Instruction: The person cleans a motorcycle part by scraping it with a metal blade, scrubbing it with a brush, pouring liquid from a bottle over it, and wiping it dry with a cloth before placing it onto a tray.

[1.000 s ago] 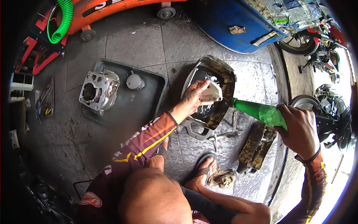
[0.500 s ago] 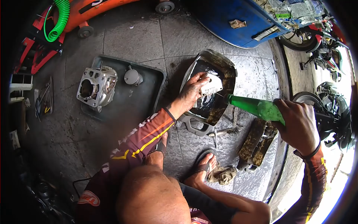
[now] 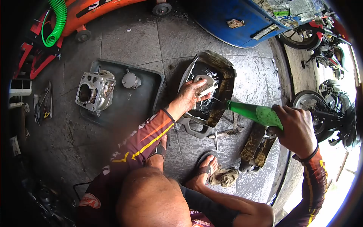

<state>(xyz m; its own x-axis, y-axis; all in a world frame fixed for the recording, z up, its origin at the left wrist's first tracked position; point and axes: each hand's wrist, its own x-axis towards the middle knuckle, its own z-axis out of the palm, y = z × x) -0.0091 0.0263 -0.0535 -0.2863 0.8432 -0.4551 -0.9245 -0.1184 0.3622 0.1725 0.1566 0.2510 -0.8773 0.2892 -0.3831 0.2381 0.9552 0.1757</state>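
My left hand [image 3: 189, 95] is closed around a light metal engine cover [image 3: 207, 87], holding it tilted over a grimy, dark-walled cut-open plastic container [image 3: 227, 72]. Wet dark liquid shows inside the container. On the right, a green glass bottle [image 3: 257, 114] is gripped in my right hand [image 3: 298, 130], its neck pointing left towards the cover. A thin streak of liquid runs from the bottle's mouth towards the cover. The fingertips of my left hand wrap over the cover's edge and hide part of it.
Left of the container, a dark tray [image 3: 145, 99] holds an engine cylinder block [image 3: 96, 91] and a piston [image 3: 131, 80]. A brush [image 3: 230, 131], a dirty metal part [image 3: 258, 151] and a rag [image 3: 224, 177] lie near my foot. A blue drum [image 3: 227, 34] stands beyond.
My left hand has turned the cover, so its narrow side edge now faces up instead of its lettered face. The bottle stays tilted, with its mouth still near the cover.
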